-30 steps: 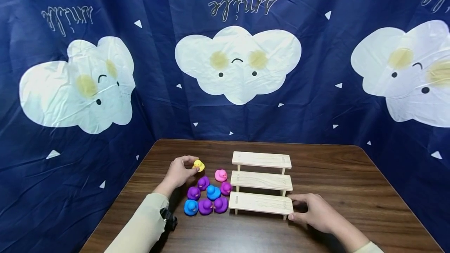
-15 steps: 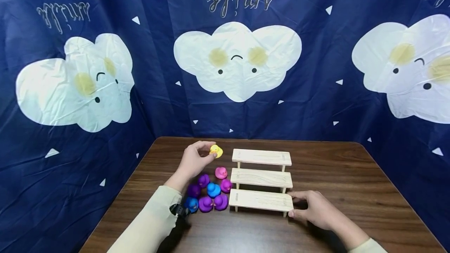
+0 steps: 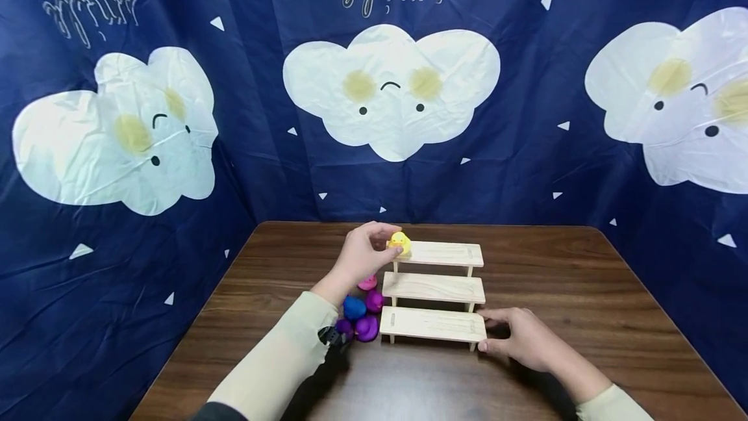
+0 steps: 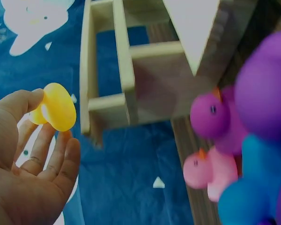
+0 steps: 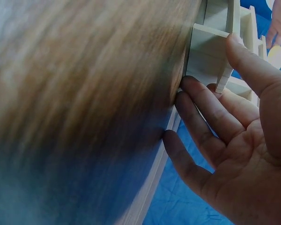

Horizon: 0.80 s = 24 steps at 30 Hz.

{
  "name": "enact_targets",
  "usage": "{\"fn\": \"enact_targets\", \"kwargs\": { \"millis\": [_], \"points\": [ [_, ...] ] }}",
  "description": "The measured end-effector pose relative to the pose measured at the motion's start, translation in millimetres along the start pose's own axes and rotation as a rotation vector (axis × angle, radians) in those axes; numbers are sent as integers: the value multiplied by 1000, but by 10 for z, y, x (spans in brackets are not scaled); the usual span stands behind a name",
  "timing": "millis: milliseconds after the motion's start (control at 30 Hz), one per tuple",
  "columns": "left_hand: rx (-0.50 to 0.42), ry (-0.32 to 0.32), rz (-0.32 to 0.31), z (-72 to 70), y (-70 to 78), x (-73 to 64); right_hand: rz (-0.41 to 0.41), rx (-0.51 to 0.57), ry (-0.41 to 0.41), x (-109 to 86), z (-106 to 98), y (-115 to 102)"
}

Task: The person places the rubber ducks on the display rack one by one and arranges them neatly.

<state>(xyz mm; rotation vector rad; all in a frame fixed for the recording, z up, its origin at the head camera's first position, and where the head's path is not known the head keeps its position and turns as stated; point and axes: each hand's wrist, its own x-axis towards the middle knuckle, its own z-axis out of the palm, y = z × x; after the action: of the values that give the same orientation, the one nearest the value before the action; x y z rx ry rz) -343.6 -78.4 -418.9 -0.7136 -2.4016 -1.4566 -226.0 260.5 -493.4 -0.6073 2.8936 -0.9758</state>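
Observation:
My left hand (image 3: 361, 253) pinches a yellow rubber duck (image 3: 400, 243) between thumb and fingers, at the left end of the top tier of a three-tier wooden shelf (image 3: 435, 325). In the left wrist view the yellow duck (image 4: 61, 108) shows between thumb and fingertips, its face turned away. My right hand (image 3: 523, 340) grips the right end of the lowest tier, thumb at the front and forefinger behind. The right wrist view has the thumb against the edge of the wooden shelf (image 5: 208, 54), with the other fingertips low by the tabletop.
Left of the shelf sit a pink duck (image 3: 367, 282), a magenta duck (image 3: 374, 301), a blue duck (image 3: 354, 308) and purple ducks (image 3: 367, 329). My left forearm (image 3: 280, 349) hides others. A blue cloud-print curtain (image 3: 537, 148) hangs beyond the wooden table (image 3: 561, 265).
My left hand has carried the yellow duck from the table's left side, up and rightward, to the top tier. The right hand has stayed at the lowest tier; the head view has tilted slightly.

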Motion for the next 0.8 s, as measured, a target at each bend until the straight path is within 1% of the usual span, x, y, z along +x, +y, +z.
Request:
{"fn": "enact_targets", "kwargs": {
  "millis": [100,233,367,533,600,800],
  "points": [
    [-1,-35,-1,152,50,47,11,-5,-5,-2,-13,1],
    [-8,-71,-5,316,117,91,18,-2,-13,-1,-18,4],
    [-5,-93,-6,442,192,139,1,7,-6,8,-16,6],
    [-6,-127,-16,592,280,192,5,4,-10,16,-19,11],
    [1,-135,-10,652,317,214,17,1,-16,16,-24,9],
    [39,-145,23,842,398,284,6,11,-21,6,-33,3]
  ]
}}
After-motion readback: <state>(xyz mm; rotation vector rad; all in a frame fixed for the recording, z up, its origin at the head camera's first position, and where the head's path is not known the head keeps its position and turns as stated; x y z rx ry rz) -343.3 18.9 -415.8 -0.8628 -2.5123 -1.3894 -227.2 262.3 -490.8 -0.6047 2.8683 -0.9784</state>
